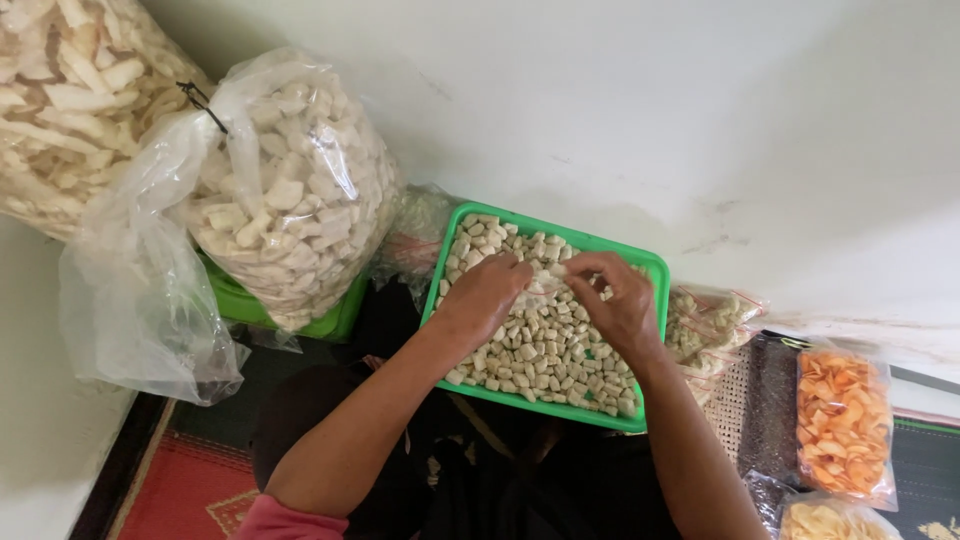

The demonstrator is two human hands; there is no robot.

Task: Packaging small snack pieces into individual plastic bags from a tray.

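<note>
Head view. A green tray (652,268) sits on the person's lap, close to the white wall (620,100), and is filled with small pale snack pieces (540,350). Both hands hover over the tray's upper half. The left hand (487,292) and right hand (622,300) each pinch, thumb against fingertips, one end of a small clear plastic bag (551,277) held between them just above the pieces; each grip is closed on the bag. The bag's contents cannot be made out.

Left of the tray: a large clear sack of white crackers (290,190), tied at the top, rests on a second green tray (330,322). Another big sack of crackers (70,100) stands behind it. Right of the tray: a small packet of pale pieces (705,325), touching the tray's side, and further right a packet of orange chips (842,420).
</note>
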